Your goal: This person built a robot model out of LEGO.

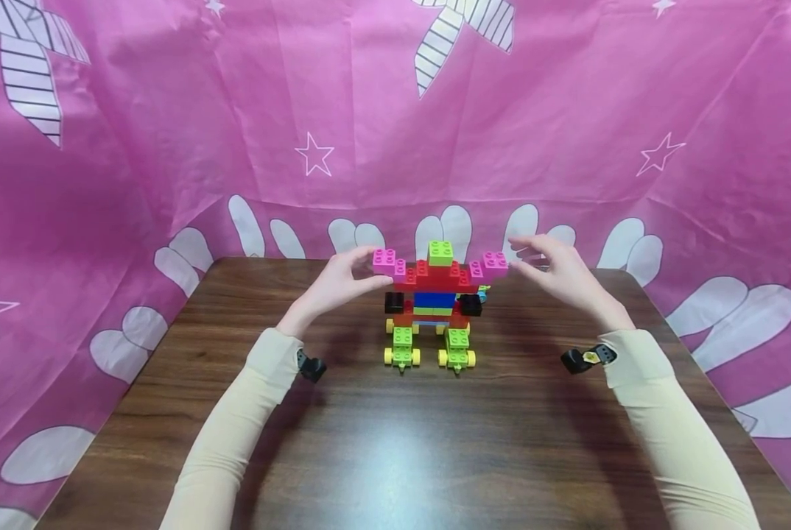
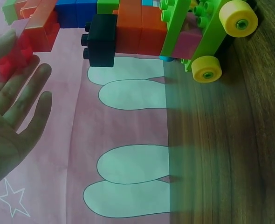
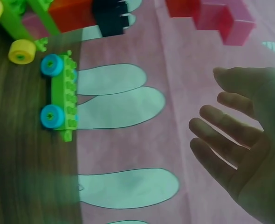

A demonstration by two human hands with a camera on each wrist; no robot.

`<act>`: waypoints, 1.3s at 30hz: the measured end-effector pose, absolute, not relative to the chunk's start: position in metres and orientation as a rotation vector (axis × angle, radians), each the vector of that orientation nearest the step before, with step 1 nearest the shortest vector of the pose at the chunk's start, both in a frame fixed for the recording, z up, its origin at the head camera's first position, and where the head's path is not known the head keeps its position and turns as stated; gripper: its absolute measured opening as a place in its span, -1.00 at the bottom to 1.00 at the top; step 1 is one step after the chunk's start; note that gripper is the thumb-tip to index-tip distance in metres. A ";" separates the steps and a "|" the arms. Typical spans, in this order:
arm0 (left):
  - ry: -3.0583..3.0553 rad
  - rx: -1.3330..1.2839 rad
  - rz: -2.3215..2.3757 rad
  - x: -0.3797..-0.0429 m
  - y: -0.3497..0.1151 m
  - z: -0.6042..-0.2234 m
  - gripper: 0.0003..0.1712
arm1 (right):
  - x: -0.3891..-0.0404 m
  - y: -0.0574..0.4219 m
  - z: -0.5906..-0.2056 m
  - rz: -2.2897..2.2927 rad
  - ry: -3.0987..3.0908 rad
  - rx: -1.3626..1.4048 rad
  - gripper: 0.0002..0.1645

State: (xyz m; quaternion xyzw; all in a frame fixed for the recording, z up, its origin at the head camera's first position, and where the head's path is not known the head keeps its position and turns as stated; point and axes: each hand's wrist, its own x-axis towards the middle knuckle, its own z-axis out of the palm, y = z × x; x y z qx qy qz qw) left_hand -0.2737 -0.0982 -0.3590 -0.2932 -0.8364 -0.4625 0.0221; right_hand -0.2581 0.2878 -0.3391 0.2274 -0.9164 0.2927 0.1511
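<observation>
A robot-shaped figure of toy building bricks (image 1: pixel 434 280) stands upright on the table, with a lime brick (image 1: pixel 440 254) on top and stepped pink arms at both sides. My left hand (image 1: pixel 342 283) holds the pink brick (image 1: pixel 384 259) at the left arm's end, thumb in front and fingers behind. Beside the opposite pink brick (image 1: pixel 495 262), my right hand (image 1: pixel 554 276) is raised with parted fingers; the right wrist view shows a gap between them. Black bricks (image 2: pixel 102 41) jut from the figure's sides. Lime wheeled bases with yellow wheels (image 2: pixel 206 69) form its feet.
Behind the figure, a lime wheeled base with blue wheels (image 3: pixel 64 95) stands on the table, mostly hidden in the head view. The brown wooden table (image 1: pixel 395 442) meets a pink patterned cloth (image 1: pixel 382 169) at its back and sides.
</observation>
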 end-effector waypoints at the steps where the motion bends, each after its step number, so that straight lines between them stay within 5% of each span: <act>1: -2.590 -0.907 -1.438 -0.274 -0.099 -0.359 -0.44 | -0.259 0.288 -0.342 0.838 -2.631 0.670 -0.49; 39: -2.641 -0.710 -1.427 -0.267 -0.158 -0.361 -0.37 | -0.299 0.260 -0.396 0.909 -2.798 0.845 -0.47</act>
